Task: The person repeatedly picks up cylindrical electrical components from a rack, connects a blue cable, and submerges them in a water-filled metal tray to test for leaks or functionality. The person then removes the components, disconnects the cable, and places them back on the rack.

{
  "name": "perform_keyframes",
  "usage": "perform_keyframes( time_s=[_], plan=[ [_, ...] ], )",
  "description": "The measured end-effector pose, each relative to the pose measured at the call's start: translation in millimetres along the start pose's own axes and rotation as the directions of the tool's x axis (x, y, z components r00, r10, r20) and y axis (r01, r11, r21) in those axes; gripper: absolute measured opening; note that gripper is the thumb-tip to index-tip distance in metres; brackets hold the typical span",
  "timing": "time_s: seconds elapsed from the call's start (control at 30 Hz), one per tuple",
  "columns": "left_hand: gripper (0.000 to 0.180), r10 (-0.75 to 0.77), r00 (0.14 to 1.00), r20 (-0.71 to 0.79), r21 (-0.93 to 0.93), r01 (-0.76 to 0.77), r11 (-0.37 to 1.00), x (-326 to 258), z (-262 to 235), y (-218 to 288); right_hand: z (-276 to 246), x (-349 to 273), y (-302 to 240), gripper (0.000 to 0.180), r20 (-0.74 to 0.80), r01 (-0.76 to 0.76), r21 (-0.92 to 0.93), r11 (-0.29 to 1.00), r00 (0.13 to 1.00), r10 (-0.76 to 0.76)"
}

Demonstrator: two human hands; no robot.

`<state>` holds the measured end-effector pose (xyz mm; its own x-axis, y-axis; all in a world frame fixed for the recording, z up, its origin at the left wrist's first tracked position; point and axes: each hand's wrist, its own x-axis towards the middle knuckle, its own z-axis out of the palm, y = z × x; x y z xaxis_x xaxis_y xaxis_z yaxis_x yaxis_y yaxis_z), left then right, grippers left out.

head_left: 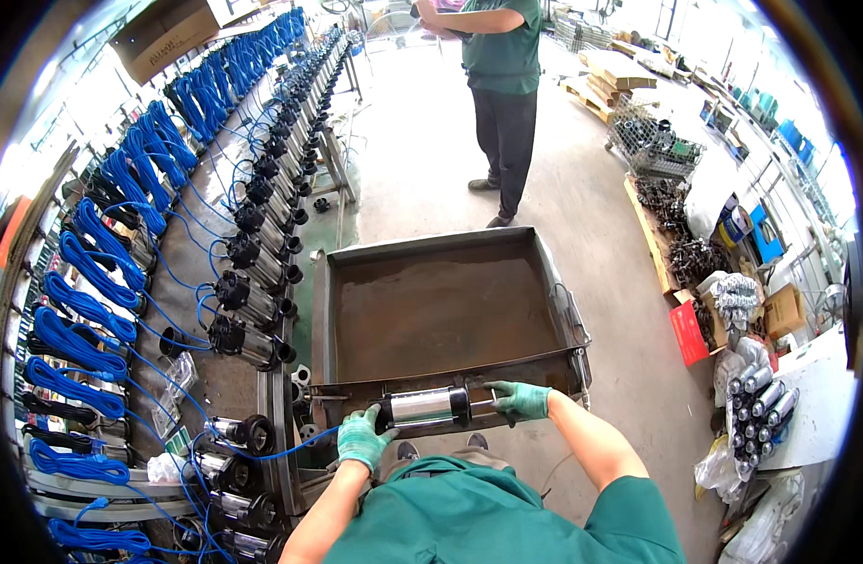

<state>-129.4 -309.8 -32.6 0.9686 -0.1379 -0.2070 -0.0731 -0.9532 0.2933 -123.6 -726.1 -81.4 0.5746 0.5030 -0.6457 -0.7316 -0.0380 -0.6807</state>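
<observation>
A submersible pump motor (pixel 422 407) lies level in front of me along the near edge of a metal tank, its steel body shiny and its ends black. My left hand (pixel 361 438), in a green glove, grips its left black end, where a blue cable (pixel 305 446) runs off to the left. At the other end a thin shaft (pixel 482 403) sticks out. My right hand (pixel 522 401), gloved too, is closed around the shaft's outer part, with the fingertips partly hidden.
The rectangular tank (pixel 323 310) holds murky brown liquid. On the left, a long bench carries rows of pumps (pixel 248 299) and coiled blue cables (pixel 93 268). A person (pixel 503 56) stands beyond the tank. Steel cylinders (pixel 762 404), boxes and a wire basket (pixel 652 141) line the right.
</observation>
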Motion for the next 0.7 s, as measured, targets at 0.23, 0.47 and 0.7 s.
perform_keyframes(
  time_s=[0.23,0.47,0.7],
  plan=[
    [0.079,0.078,0.996,-0.041,-0.011,-0.078,0.997,2.6,22.3,-21.4,26.0,25.0,-7.1,0.022,-0.211,-0.230,-0.972,-0.046,0.943,-0.258],
    [0.077,0.029,0.999,-0.032,-0.007,-0.029,1.000,2.4,8.7,-6.2,15.3,-1.5,-13.8,0.044,-0.217,-0.196,-0.109,0.975,0.961,0.169],
    [0.076,-0.003,1.000,0.024,-0.028,0.004,1.000,3.4,5.0,-2.2,11.8,3.1,11.2,0.048,-0.103,0.005,0.397,0.918,0.994,0.039]
  ],
)
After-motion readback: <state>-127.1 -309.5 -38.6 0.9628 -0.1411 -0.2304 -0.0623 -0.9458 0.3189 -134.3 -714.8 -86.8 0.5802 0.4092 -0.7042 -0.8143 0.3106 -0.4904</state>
